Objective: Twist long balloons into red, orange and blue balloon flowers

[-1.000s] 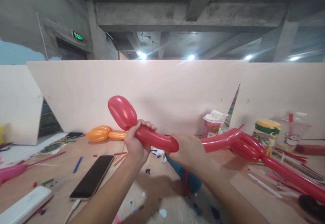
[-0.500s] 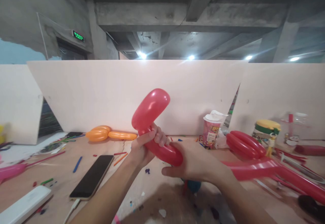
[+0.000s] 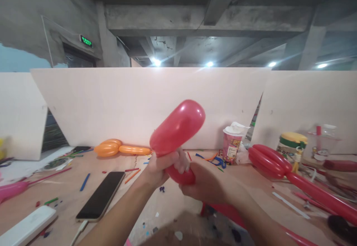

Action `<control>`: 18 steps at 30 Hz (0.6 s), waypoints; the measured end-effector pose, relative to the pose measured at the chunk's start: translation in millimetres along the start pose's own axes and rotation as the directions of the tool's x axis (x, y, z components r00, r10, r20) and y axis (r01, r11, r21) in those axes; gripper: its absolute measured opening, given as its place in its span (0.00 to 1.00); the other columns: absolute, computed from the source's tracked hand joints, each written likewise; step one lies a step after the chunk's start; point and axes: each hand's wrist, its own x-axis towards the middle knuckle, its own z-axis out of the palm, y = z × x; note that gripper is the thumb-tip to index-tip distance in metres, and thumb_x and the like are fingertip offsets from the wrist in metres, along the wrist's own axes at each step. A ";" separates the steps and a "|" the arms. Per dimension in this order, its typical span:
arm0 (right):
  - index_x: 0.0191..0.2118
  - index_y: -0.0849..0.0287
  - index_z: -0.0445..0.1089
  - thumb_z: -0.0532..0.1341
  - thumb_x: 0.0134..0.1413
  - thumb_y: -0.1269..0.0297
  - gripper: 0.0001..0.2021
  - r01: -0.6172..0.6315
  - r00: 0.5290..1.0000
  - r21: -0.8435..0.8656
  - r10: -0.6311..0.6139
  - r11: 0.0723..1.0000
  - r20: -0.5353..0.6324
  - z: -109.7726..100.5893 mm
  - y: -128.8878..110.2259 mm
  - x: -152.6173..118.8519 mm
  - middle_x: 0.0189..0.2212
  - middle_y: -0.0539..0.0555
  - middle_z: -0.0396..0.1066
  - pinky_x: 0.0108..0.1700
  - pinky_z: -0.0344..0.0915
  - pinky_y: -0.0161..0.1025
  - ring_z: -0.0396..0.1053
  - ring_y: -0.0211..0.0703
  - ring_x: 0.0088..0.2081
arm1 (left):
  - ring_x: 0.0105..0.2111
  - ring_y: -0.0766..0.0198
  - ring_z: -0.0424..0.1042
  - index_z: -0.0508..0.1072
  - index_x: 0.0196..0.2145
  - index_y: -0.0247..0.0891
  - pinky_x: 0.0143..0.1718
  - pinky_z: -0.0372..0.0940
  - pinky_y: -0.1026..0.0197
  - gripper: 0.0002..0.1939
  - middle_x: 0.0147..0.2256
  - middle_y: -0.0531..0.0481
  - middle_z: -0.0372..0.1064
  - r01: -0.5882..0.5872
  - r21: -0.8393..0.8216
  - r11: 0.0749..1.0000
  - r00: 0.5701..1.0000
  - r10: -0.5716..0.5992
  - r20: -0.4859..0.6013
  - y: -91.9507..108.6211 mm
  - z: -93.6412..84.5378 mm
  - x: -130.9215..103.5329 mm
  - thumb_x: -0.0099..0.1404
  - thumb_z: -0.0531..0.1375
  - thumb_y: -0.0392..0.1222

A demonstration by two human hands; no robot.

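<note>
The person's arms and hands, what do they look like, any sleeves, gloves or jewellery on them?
Both forearms are bare up to the bottom edge of the picture, with no sleeve in view. The left hand and the right hand wear no gloves. No watch, bracelet or ring shows on the visible parts, and no markings either.

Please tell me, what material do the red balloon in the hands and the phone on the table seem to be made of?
Red balloon: probably latex rubber, glossy; it shows bright highlights and pinches in where the left hand grips it, beside the right hand.
Phone: the face looks like dark, smooth glass with a thin pale rim, perhaps metal or plastic.
Table: matte tan surface, possibly wood board.
</note>
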 end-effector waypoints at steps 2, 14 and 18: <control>0.24 0.56 0.67 0.55 0.45 0.65 0.06 -0.089 0.995 -0.062 0.086 0.994 -0.057 9.0 2.9 3.7 0.19 0.49 0.67 0.22 0.49 0.35 0.62 0.38 0.19 | 0.18 0.68 0.60 0.66 0.20 0.36 0.26 0.57 0.60 0.10 0.17 0.54 0.58 -0.058 -0.023 0.998 0.992 0.055 -0.116 -2.2 3.2 2.7 0.55 0.62 0.39; 0.28 0.58 0.67 0.54 0.48 0.68 0.05 0.009 0.968 0.006 -0.007 1.000 -0.251 8.2 8.2 16.1 0.25 0.51 0.72 0.27 0.49 0.35 0.66 0.40 0.26 | 0.21 0.70 0.62 0.62 0.21 0.36 0.31 0.62 0.61 0.12 0.19 0.56 0.58 -0.168 -0.120 0.978 0.851 0.083 -0.519 -11.7 7.2 13.1 0.55 0.62 0.41; 0.28 0.58 0.65 0.60 0.44 0.62 0.06 0.116 0.988 0.341 -0.144 0.933 0.058 -8.1 16.6 7.3 0.24 0.46 0.68 0.27 0.54 0.31 0.63 0.37 0.25 | 0.21 0.69 0.60 0.63 0.22 0.37 0.30 0.60 0.60 0.11 0.18 0.56 0.57 -0.089 -0.122 0.988 0.980 0.065 -0.190 2.3 0.8 3.9 0.51 0.63 0.40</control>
